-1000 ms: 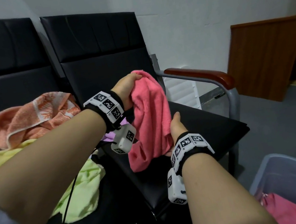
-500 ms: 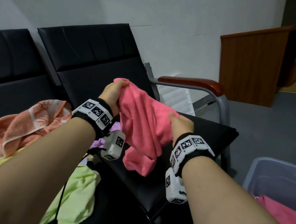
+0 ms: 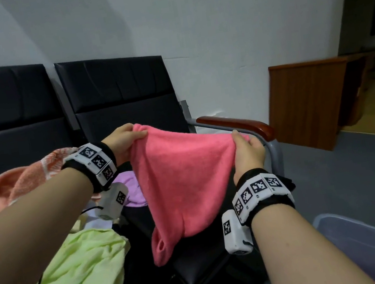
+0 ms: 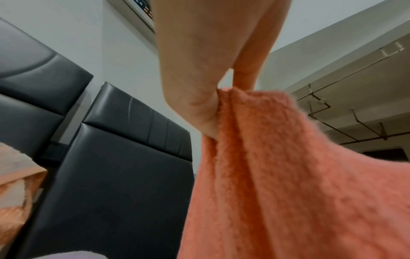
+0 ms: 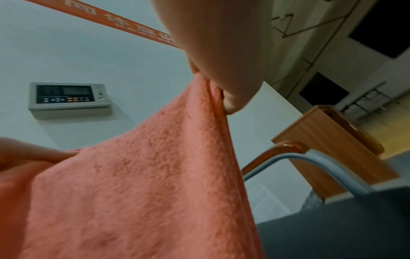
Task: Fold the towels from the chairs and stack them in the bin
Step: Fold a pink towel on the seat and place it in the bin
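Pale white wall (image 3: pixel 212 27), grey floor (image 3: pixel 359 176), a brown wooden cabinet (image 3: pixel 308 103) by the wall's corner, and a grey wall-mounted control panel (image 5: pixel 68 98).

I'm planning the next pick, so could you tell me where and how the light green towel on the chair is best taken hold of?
Pinch the light green towel at its loose lower edge, near the seat's front, coming from above with the fingers. It lies crumpled and flat, and that edge lies free, away from the orange towel behind it.
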Tool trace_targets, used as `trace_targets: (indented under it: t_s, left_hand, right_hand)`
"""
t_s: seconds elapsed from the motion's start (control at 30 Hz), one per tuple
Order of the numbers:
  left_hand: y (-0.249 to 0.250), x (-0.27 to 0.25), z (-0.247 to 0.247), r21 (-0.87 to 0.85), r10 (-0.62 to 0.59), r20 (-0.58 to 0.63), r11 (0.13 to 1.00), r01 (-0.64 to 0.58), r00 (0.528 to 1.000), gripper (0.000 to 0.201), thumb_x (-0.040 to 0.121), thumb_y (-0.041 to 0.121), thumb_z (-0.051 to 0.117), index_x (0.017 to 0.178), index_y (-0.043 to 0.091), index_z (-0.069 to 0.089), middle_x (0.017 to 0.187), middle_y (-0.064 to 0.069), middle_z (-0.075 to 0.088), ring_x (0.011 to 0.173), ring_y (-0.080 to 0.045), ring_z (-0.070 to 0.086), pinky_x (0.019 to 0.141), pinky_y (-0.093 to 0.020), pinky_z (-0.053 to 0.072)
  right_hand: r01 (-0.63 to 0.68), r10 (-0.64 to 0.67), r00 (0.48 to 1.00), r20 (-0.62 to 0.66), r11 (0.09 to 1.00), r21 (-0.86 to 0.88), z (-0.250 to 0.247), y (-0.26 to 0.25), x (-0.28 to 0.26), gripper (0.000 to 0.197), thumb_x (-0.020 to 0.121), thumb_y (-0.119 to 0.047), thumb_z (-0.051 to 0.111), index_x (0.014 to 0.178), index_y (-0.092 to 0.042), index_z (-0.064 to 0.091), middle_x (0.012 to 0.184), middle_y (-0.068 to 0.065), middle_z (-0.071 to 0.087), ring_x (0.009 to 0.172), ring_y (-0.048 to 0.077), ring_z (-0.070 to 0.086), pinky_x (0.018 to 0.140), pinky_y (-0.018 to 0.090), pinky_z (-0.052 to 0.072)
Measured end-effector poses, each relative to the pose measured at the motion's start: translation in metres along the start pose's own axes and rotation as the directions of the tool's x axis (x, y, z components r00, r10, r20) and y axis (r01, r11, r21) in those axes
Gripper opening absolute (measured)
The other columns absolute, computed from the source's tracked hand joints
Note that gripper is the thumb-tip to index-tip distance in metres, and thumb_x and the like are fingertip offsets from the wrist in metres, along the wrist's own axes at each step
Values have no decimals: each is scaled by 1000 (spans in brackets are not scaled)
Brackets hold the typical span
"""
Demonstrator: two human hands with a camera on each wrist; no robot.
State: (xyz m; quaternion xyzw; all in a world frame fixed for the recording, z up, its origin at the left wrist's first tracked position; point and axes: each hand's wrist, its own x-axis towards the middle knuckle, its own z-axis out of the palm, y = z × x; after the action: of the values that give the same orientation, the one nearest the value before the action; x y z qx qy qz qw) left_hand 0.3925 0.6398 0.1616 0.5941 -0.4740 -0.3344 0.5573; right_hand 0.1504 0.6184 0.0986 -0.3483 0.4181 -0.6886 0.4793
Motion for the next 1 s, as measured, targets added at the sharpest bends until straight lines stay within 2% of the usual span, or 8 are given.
trace_targets:
  t_s: [0.13, 0.23, 0.37, 0.57, 0.7, 0.8, 0.9, 1.0]
  left_hand:
    - [6, -3, -17, -32, -5, -43, 999, 4, 999, 14, 90, 13, 63, 101, 3, 61, 83, -7, 61, 63, -14, 60, 50, -20, 53]
    - [10, -3, -30, -76, 19, -99, 997, -26, 995, 10, 93, 9, 58, 84, 5, 61, 67, -4, 63, 46, -7, 60, 43, -16, 50]
    - [12, 1, -49, 205, 79, -209, 978, -35, 975, 21, 92, 12, 60, 72, 12, 54, 63, -5, 52, 51, -16, 46, 34, -12, 35]
    - [7, 4, -64, 572, 89, -148, 820, 12, 985, 22, 88, 22, 66, 98, 3, 67, 95, -14, 64, 84, -24, 57, 79, -31, 47]
    - [5, 1, -75, 558, 5, -183, 824, 99, 983, 36, 71, 44, 80, 83, 11, 73, 87, -8, 69, 84, -24, 64, 79, -34, 53]
    - [5, -5, -76, 394, -52, -67, 916, 75, 996, 46, 61, 48, 83, 86, 10, 73, 86, -7, 68, 74, -19, 62, 67, -29, 53]
    - [8, -13, -77, 222, -71, 128, 974, 41, 989, 79, 29, 54, 92, 88, 5, 72, 76, -7, 67, 59, -13, 60, 55, -23, 52]
    - [10, -16, -81, 215, -60, 260, 977, 2, 964, 76, 26, 39, 97, 87, 2, 74, 78, -10, 71, 68, -15, 68, 58, -22, 55]
  right_hand:
    - [77, -82, 996, -25, 986, -151, 1, -9, 0, 13, 87, -30, 62, 80, -19, 62, 82, 2, 64, 81, 23, 61, 80, 39, 52]
    - [88, -101, 992, -71, 982, -168, -2, -18, 1, 16, 88, -31, 65, 77, -20, 61, 91, 5, 66, 87, 25, 63, 85, 41, 53]
    - [78, -100, 987, -126, 983, -169, -5, -26, 5, 20, 88, -26, 66, 71, -19, 59, 77, 2, 64, 76, 22, 62, 84, 43, 56]
    - [136, -163, 981, -104, 963, -232, -1, -37, 5, 12, 88, -28, 66, 85, -17, 64, 86, 2, 67, 86, 24, 66, 86, 44, 55]
    - [157, -186, 978, -93, 953, -259, -1, -38, 4, 14, 90, -27, 65, 90, -13, 63, 77, -5, 60, 84, 20, 61, 78, 31, 49]
    - [140, -175, 979, -100, 948, -286, -2, -31, 3, 18, 92, -28, 63, 94, -10, 64, 84, 0, 62, 85, 21, 58, 75, 29, 43]
    - [118, -164, 979, -122, 941, -318, -3, -27, 1, 22, 93, -28, 61, 99, -8, 66, 91, 5, 64, 86, 25, 60, 74, 27, 41]
    - [116, -169, 972, -165, 950, -289, -2, -27, 3, 22, 93, -24, 61, 112, -11, 61, 104, 4, 63, 95, 24, 60, 77, 25, 41]
